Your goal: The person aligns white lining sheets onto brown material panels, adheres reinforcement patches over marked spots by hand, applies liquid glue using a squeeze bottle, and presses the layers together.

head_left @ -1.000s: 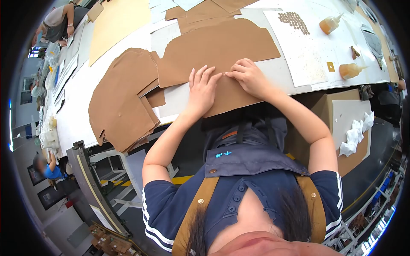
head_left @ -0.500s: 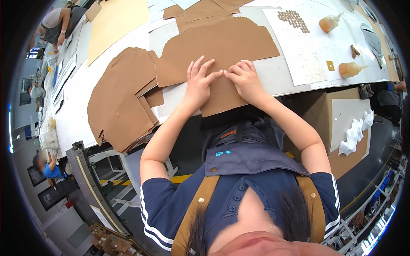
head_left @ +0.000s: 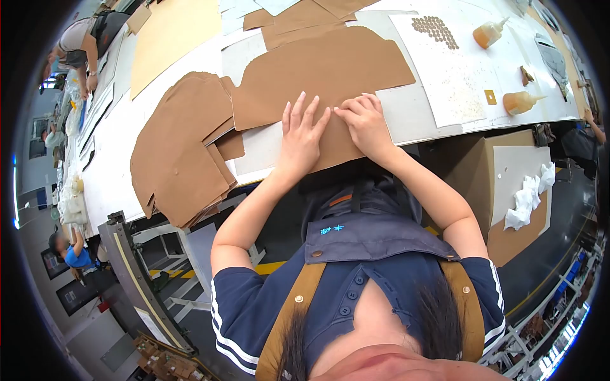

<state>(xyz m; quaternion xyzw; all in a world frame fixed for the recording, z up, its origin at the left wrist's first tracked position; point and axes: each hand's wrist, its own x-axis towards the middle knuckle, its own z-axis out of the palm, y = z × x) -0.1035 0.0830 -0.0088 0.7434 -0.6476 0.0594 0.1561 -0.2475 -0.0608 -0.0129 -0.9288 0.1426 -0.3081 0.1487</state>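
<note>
My left hand [head_left: 302, 136] lies flat with its fingers stretched out on a large brown sheet piece [head_left: 324, 66]. Close beside it, my right hand [head_left: 368, 129] has thumb and index finger pinched together at the surface of the piece. Whatever is between those fingertips, if anything, is too small to make out. Under both hands, the lower flap of the brown piece reaches the table's near edge. Left of my hands rests a stack of similar brown pieces [head_left: 178, 143] with curved edges, partly overhanging the edge.
On the right, a white sheet [head_left: 445, 89] carries several small round brown discs [head_left: 435, 32]. Near it are two amber-filled squeeze bottles [head_left: 488, 34] and a small yellow square [head_left: 490, 97]. A cardboard box [head_left: 502, 190] stands below the edge. Another person [head_left: 86, 41] works at far left.
My left hand has shifted slightly right and its fingers have straightened over the lower flap. My right hand has barely moved and stays pinched.
</note>
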